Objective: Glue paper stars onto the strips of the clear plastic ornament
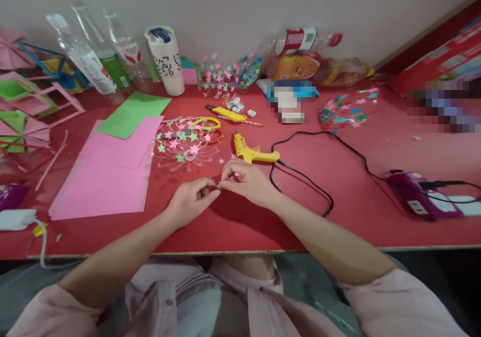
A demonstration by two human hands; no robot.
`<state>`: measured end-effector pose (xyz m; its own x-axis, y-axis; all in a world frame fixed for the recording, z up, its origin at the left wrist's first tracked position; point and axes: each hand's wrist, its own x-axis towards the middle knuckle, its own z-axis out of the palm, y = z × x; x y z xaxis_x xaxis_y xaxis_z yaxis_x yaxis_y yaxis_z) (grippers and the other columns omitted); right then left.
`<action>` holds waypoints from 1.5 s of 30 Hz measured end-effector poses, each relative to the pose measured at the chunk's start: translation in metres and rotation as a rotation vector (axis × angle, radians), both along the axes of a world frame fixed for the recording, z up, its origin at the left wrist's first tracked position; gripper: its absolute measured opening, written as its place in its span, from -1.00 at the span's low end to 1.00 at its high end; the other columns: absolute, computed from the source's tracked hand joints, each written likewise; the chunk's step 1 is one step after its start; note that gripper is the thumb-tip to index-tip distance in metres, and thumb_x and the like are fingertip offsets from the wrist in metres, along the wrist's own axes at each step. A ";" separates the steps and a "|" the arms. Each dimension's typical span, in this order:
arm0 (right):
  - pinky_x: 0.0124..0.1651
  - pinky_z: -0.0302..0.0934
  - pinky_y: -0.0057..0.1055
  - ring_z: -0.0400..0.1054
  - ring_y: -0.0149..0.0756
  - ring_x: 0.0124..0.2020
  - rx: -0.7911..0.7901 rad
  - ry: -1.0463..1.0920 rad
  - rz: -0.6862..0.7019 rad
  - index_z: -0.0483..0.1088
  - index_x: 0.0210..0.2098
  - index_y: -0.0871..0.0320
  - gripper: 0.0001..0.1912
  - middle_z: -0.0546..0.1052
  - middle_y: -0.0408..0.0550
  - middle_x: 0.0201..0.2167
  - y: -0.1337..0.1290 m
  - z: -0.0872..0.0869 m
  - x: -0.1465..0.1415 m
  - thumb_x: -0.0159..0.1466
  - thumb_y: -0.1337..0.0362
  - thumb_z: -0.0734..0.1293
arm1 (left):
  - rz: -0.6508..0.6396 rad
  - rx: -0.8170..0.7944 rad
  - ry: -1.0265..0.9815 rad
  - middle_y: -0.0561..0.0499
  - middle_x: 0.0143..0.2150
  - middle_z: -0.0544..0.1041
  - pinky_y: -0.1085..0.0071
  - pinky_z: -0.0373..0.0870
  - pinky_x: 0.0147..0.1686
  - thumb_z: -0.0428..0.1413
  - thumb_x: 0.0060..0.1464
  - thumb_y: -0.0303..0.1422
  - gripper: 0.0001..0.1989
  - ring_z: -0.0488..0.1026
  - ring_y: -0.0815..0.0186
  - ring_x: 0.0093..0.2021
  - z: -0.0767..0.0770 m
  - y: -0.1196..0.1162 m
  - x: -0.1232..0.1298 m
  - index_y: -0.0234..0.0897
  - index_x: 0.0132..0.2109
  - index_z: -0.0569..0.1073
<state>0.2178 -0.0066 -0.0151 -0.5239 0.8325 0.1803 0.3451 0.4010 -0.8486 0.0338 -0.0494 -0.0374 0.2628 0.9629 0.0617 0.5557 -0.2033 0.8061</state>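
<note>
My left hand [191, 200] and my right hand [248, 183] meet above the red table, fingertips pinched together. Whatever lies between them is too small and too hidden to name. Small pink and green bits show by my right fingers. Just beyond that hand lies a yellow glue gun [252, 152], nozzle pointing away. To the left, a clear plastic piece cut into strips [188, 155] carries pink and green paper stars [174, 143]. A loose pink star [221, 161] sits near my fingertips. Scissors with a yellow handle [210, 122] lie partly behind the plastic piece.
Pink sheets [112, 177] and a green sheet [131, 114] cover the left side. A yellow cutter [227, 114], a white tumbler [165, 64] and plastic bottles [86, 61] stand or lie farther back. The black cord [300, 176] loops right towards a purple power strip [421, 194].
</note>
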 end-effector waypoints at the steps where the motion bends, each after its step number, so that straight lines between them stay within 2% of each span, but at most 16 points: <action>1: -0.22 0.16 -0.40 0.28 -0.40 -0.37 -0.049 0.036 0.019 0.32 -0.52 0.14 -0.88 0.39 -0.18 -0.45 -0.002 0.001 0.000 0.13 0.33 0.33 | -0.013 -0.008 -0.055 0.12 -0.54 0.44 0.54 0.17 -0.54 0.05 0.08 -0.30 -0.85 0.29 0.45 -0.58 0.001 -0.001 0.000 -0.25 -0.31 0.47; 5: -0.22 0.20 -0.42 0.30 -0.40 -0.36 -0.116 0.109 0.083 0.34 -0.48 0.15 -0.88 0.41 -0.17 -0.45 -0.008 0.002 -0.003 0.14 0.27 0.34 | -0.055 -0.014 -0.246 0.11 -0.56 0.43 0.54 0.22 -0.48 0.06 0.05 -0.33 -0.85 0.29 0.46 -0.55 0.004 -0.001 -0.001 -0.28 -0.41 0.45; 9: -0.16 0.20 -0.39 0.32 -0.37 -0.30 0.049 -0.006 0.151 0.36 -0.44 0.16 -0.85 0.45 -0.11 -0.41 -0.004 0.009 0.003 0.25 0.27 0.23 | -0.062 -0.067 -0.358 0.12 -0.59 0.37 0.55 0.21 -0.50 0.09 0.02 -0.32 -0.84 0.26 0.47 -0.56 0.009 -0.001 -0.002 -0.30 -0.45 0.44; 11: -0.07 0.17 -0.34 0.32 -0.30 -0.18 0.238 -0.218 0.072 0.39 -0.30 0.18 -0.85 0.49 -0.02 -0.26 0.003 0.015 0.014 0.27 0.33 0.18 | -0.052 -0.086 -0.361 0.12 -0.57 0.37 0.55 0.21 -0.50 0.09 0.02 -0.32 -0.83 0.26 0.47 -0.55 0.009 -0.001 -0.002 -0.31 -0.46 0.43; 13: -0.03 0.11 -0.26 0.26 -0.17 -0.06 0.417 -0.548 -0.135 0.35 -0.10 0.23 -0.72 0.44 0.11 -0.07 0.013 0.019 0.028 0.21 0.44 0.18 | -0.045 -0.092 -0.349 0.11 -0.57 0.37 0.55 0.20 -0.51 0.08 0.03 -0.32 -0.83 0.26 0.47 -0.55 0.008 -0.001 -0.002 -0.31 -0.46 0.42; 14: -0.02 0.08 -0.22 0.24 -0.11 -0.03 0.449 -0.715 -0.229 0.32 -0.04 0.26 -0.65 0.41 0.16 -0.04 0.018 0.020 0.035 0.18 0.47 0.18 | -0.043 -0.089 -0.342 0.11 -0.57 0.36 0.55 0.20 -0.51 0.07 0.03 -0.32 -0.83 0.26 0.47 -0.55 0.008 -0.001 -0.002 -0.31 -0.46 0.42; 16: -0.07 0.06 -0.19 0.25 -0.02 -0.06 0.429 -0.979 -0.267 0.34 -0.10 0.32 -0.67 0.42 0.22 -0.11 0.030 0.017 0.045 0.14 0.49 0.18 | -0.036 -0.074 -0.332 0.11 -0.56 0.36 0.55 0.20 -0.51 0.06 0.03 -0.33 -0.83 0.26 0.48 -0.55 0.006 -0.002 -0.002 -0.31 -0.47 0.40; 18: -0.13 0.07 -0.21 0.29 -0.03 -0.15 0.418 -1.006 -0.234 0.36 -0.17 0.33 -0.70 0.44 0.21 -0.21 0.039 0.010 0.050 0.11 0.51 0.17 | -0.031 -0.061 -0.330 0.11 -0.56 0.36 0.55 0.20 -0.51 0.05 0.04 -0.33 -0.82 0.26 0.48 -0.55 0.006 -0.002 -0.002 -0.31 -0.47 0.39; 22: -0.17 0.11 -0.31 0.30 -0.11 -0.16 0.428 -0.932 -0.183 0.34 -0.15 0.28 -0.67 0.40 0.15 -0.18 0.049 -0.002 0.051 0.07 0.51 0.20 | -0.025 -0.045 -0.319 0.11 -0.56 0.35 0.55 0.21 -0.51 0.04 0.04 -0.34 -0.82 0.26 0.47 -0.54 0.007 -0.001 -0.002 -0.31 -0.48 0.38; 26: -0.14 0.15 -0.36 0.29 -0.18 -0.15 0.439 -0.830 -0.218 0.28 -0.16 0.26 -0.67 0.38 0.12 -0.18 0.046 -0.004 0.052 0.05 0.51 0.20 | 0.008 -0.060 -0.322 0.12 -0.58 0.34 0.56 0.18 -0.52 0.03 0.02 -0.37 -0.84 0.26 0.48 -0.55 0.008 0.000 -0.003 -0.31 -0.47 0.39; 28: -0.19 0.18 -0.37 0.30 -0.20 -0.20 0.455 -0.687 -0.241 0.25 -0.18 0.22 -0.73 0.39 0.08 -0.24 0.040 -0.003 0.051 0.09 0.45 0.21 | 0.041 -0.080 -0.333 0.14 -0.61 0.31 0.57 0.16 -0.54 0.04 0.02 -0.38 -0.85 0.23 0.49 -0.57 0.007 0.001 -0.003 -0.31 -0.48 0.38; 31: -0.34 0.18 -0.41 0.29 -0.31 -0.37 0.511 -0.267 -0.246 0.20 -0.30 0.13 -0.88 0.37 -0.06 -0.37 0.026 -0.001 0.048 0.17 0.31 0.25 | 0.110 -0.081 -0.368 0.16 -0.62 0.29 0.56 0.13 -0.57 0.05 0.00 -0.39 -0.86 0.19 0.50 -0.59 0.007 0.000 -0.003 -0.30 -0.48 0.39; 35: -0.35 0.20 -0.44 0.31 -0.38 -0.39 0.584 -0.016 -0.017 0.24 -0.32 0.11 -0.86 0.40 -0.11 -0.37 0.007 0.000 0.038 0.21 0.23 0.30 | 0.188 -0.017 -0.392 0.15 -0.61 0.29 0.55 0.14 -0.57 0.05 0.01 -0.41 -0.85 0.19 0.50 -0.59 0.011 -0.003 -0.005 -0.30 -0.49 0.38; 38: -0.29 0.25 -0.40 0.37 -0.32 -0.30 0.527 -0.007 0.167 0.29 -0.22 0.12 -0.80 0.44 -0.05 -0.30 -0.001 0.003 0.033 0.23 0.16 0.30 | 0.232 0.076 -0.383 0.14 -0.61 0.29 0.54 0.13 -0.56 0.06 0.00 -0.43 -0.84 0.18 0.49 -0.59 0.016 -0.004 -0.008 -0.30 -0.52 0.35; 41: -0.28 0.25 -0.36 0.36 -0.31 -0.30 0.432 -0.001 0.173 0.28 -0.21 0.10 -0.81 0.44 -0.04 -0.31 -0.006 0.005 0.030 0.25 0.15 0.28 | 0.269 0.117 -0.379 0.13 -0.60 0.30 0.54 0.13 -0.56 0.04 0.02 -0.45 -0.85 0.19 0.49 -0.59 0.019 -0.004 -0.011 -0.30 -0.50 0.36; 45: -0.36 0.20 -0.34 0.28 -0.33 -0.41 0.323 0.042 0.230 0.26 -0.34 0.09 -0.86 0.37 -0.11 -0.45 -0.008 0.007 0.027 0.27 0.16 0.24 | 0.286 0.134 -0.363 0.14 -0.60 0.28 0.54 0.12 -0.58 0.03 0.04 -0.46 -0.84 0.16 0.50 -0.60 0.019 -0.003 -0.013 -0.30 -0.50 0.35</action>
<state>0.2453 -0.0142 -0.0083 -0.6764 0.5914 0.4391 0.1831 0.7124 -0.6775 0.0204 -0.0519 -0.0187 -0.0731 0.9707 0.2289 0.2920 -0.1986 0.9356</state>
